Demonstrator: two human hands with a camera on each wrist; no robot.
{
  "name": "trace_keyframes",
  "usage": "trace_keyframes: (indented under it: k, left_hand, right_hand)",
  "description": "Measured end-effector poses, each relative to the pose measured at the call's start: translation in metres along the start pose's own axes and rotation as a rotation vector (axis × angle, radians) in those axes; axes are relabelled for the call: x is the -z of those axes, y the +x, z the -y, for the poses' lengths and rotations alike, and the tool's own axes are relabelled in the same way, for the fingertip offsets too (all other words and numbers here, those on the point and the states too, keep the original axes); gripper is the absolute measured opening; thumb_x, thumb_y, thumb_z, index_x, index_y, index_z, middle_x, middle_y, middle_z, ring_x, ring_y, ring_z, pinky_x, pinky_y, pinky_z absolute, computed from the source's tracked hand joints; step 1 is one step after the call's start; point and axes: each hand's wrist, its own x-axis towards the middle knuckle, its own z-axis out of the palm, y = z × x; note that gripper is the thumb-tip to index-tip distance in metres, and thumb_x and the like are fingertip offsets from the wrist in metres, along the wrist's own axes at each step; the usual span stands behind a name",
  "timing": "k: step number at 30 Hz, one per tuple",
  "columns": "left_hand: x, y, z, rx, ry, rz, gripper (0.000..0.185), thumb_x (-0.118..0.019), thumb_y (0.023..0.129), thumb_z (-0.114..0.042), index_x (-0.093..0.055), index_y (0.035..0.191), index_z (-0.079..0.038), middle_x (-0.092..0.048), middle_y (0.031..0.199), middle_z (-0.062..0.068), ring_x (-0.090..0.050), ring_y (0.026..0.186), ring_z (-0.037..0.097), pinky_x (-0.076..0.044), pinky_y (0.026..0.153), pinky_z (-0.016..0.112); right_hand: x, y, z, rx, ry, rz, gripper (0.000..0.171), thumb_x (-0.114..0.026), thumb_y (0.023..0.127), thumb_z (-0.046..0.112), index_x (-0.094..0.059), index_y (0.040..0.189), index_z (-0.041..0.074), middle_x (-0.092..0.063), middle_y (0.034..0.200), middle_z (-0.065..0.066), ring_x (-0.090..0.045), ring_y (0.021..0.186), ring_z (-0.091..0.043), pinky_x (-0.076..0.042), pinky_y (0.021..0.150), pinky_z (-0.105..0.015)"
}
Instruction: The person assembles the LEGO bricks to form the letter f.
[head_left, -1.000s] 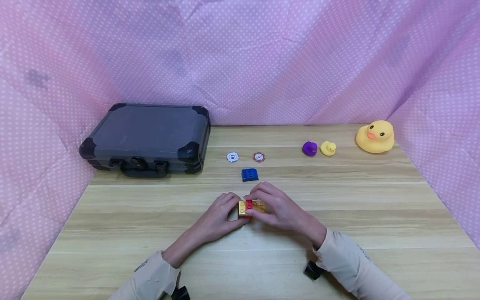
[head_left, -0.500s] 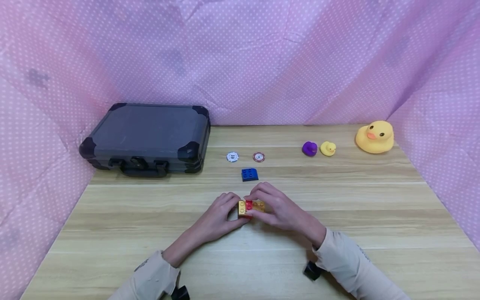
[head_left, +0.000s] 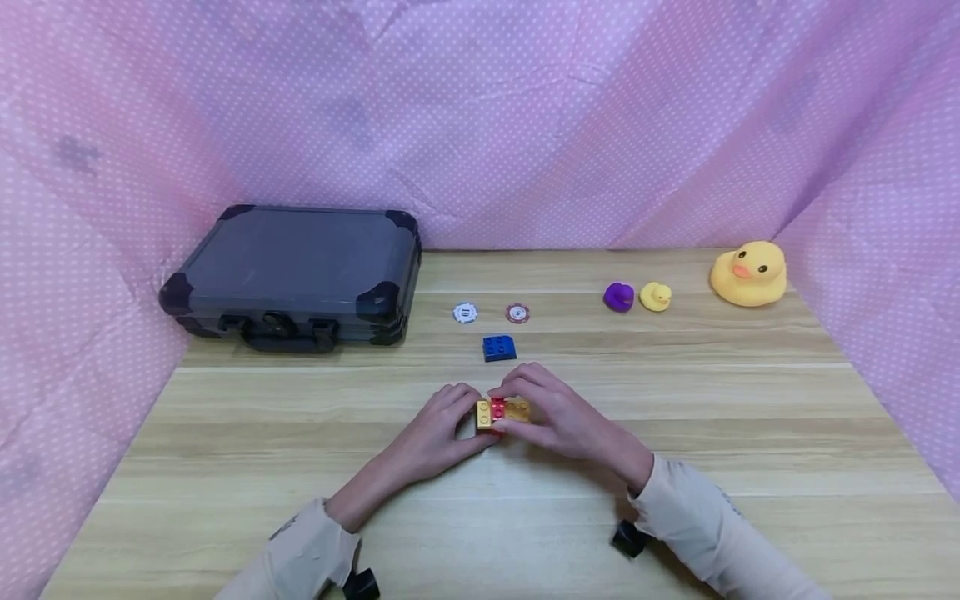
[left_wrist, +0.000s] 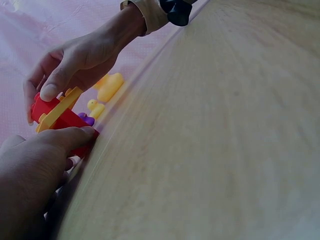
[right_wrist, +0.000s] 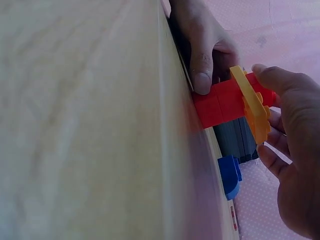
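Note:
A small brick stack [head_left: 501, 412] stands on the wooden table [head_left: 675, 433] at its middle: a yellow plate [right_wrist: 250, 105] on top of red bricks [right_wrist: 220, 102]. My left hand [head_left: 459, 414] grips the stack from the left, its thumb on the red bricks' near side. My right hand [head_left: 525, 400] pinches the stack from the right, with fingers curled over the yellow plate. In the left wrist view the yellow plate [left_wrist: 57, 107] sits slanted on the red bricks [left_wrist: 62, 122], between my left hand [left_wrist: 35, 165] and right hand [left_wrist: 65, 70].
A blue brick [head_left: 498, 347] lies just behind the hands, with a white chip [head_left: 465, 313] and a red chip [head_left: 517, 313] beyond it. A dark case [head_left: 292, 275] stands at the back left. A purple duck [head_left: 618, 297], a small yellow duck [head_left: 656, 296] and a big yellow duck [head_left: 748, 272] sit at the back right.
Both hands keep their hold on the brick stack at the same spot; only tiny finger shifts show.

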Motion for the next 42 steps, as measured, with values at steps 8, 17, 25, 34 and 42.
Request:
trace_keyframes:
  k: [8,17,25,34,42]
  left_hand:
    - [0.001,-0.001,-0.002,-0.005,-0.013,-0.010,0.036,-0.080,0.093,-0.035,-0.068,0.120,-0.015,-0.062,0.117,-0.004,-0.054,0.106,0.014,-0.048,0.092,0.041]
    - [0.000,-0.002,-0.002,-0.010,-0.022,-0.010,0.034,-0.080,0.092,-0.036,-0.067,0.117,-0.017,-0.062,0.117,-0.005,-0.054,0.105,0.014,-0.048,0.091,0.040]
    - [0.000,-0.002,-0.003,0.019,-0.004,0.004,0.037,-0.080,0.092,-0.037,-0.067,0.119,-0.014,-0.062,0.118,-0.003,-0.054,0.106,0.014,-0.049,0.091,0.040]
    - [0.001,-0.001,-0.003,0.012,0.013,0.002,0.038,-0.081,0.092,-0.036,-0.067,0.119,-0.014,-0.062,0.117,-0.003,-0.054,0.104,0.014,-0.049,0.089,0.039]
    - [0.002,-0.001,-0.003,0.008,0.016,0.000,0.038,-0.080,0.092,-0.037,-0.067,0.119,-0.013,-0.062,0.117,-0.002,-0.055,0.105,0.015,-0.049,0.091,0.040]
  right_hand:
    - [-0.001,0.000,0.002,-0.052,0.017,0.013,0.038,-0.083,0.090,0.016,-0.069,0.124,0.008,-0.064,0.122,0.001,-0.056,0.115,-0.017,-0.052,0.096,-0.038]
    - [0.006,0.000,-0.004,-0.070,0.053,-0.003,0.046,-0.082,0.090,0.017,-0.063,0.130,0.004,-0.065,0.122,-0.007,-0.057,0.115,-0.019,-0.051,0.094,-0.047]
    - [0.012,0.004,-0.029,-0.124,0.060,-0.081,0.038,-0.076,0.095,0.013,-0.063,0.129,0.001,-0.065,0.114,-0.010,-0.061,0.106,-0.027,-0.053,0.087,-0.048]
    - [0.008,0.015,-0.053,-0.198,0.044,-0.132,0.035,-0.075,0.095,0.011,-0.063,0.126,-0.001,-0.064,0.114,-0.013,-0.061,0.102,-0.026,-0.053,0.088,-0.044]
    - [0.002,0.022,-0.063,-0.307,-0.006,-0.098,0.047,-0.076,0.095,0.018,-0.060,0.137,0.003,-0.060,0.129,-0.012,-0.059,0.116,-0.026,-0.051,0.097,-0.044]
